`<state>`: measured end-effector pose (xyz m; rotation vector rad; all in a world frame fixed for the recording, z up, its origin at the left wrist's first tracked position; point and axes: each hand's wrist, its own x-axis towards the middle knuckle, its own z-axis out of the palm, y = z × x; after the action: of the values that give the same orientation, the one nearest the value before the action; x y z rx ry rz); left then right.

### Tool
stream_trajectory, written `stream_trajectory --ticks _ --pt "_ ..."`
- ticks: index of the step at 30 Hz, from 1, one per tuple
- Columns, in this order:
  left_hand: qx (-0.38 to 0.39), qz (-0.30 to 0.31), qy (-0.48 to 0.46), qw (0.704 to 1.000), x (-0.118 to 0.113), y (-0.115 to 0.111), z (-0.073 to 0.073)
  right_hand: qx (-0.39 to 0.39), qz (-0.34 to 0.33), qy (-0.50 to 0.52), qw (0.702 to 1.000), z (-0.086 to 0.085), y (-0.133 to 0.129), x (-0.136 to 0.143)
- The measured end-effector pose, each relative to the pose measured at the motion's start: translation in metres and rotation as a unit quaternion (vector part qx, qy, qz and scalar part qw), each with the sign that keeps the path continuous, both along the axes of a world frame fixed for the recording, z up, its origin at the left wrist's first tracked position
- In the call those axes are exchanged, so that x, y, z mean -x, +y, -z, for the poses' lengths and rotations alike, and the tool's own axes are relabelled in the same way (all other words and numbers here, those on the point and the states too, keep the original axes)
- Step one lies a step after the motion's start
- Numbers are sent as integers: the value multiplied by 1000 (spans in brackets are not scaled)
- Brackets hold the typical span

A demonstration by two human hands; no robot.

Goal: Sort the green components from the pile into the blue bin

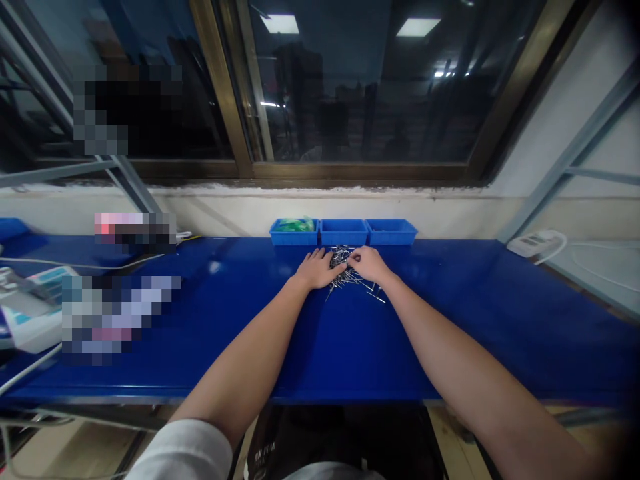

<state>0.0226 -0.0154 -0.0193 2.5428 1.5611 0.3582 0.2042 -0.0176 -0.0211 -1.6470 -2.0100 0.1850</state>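
A heap of thin, shiny metal pins, resembling blind rivets, lies on the blue table. My left hand rests palm down along the heap's left side, its fingers spread and its thumb reaching over the pins. At the right side of the heap, my right hand has thumb and fingertips pinched together among the pins. What sits in that pinch is too small to make out. A few loose pins lie apart from the heap, under and beside my right wrist.
Three blue bins stand along the wall: the left bin holds a green plastic bag, beside a middle bin and a right bin. A white device with a cable sits far right. Equipment and cables occupy the left end.
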Motion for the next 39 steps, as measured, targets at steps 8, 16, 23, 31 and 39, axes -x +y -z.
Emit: stream_trajectory --ticks 8,16,23,31,39 --pt "2 1 -7 1000 0 -1 -2 45 8 53 998 1 6 -2" --pt "-19 -2 -38 999 1 0 -3 -41 41 122 991 -1 5 -4" --pt "-149 85 -130 977 -4 -5 -16 1 -49 373 927 -7 4 -3" --pt "-174 134 -186 958 -5 -8 -20 75 -128 469 871 -13 -6 9" --pt "-133 165 -206 955 -5 -3 -20 103 -133 468 868 -13 -5 5"
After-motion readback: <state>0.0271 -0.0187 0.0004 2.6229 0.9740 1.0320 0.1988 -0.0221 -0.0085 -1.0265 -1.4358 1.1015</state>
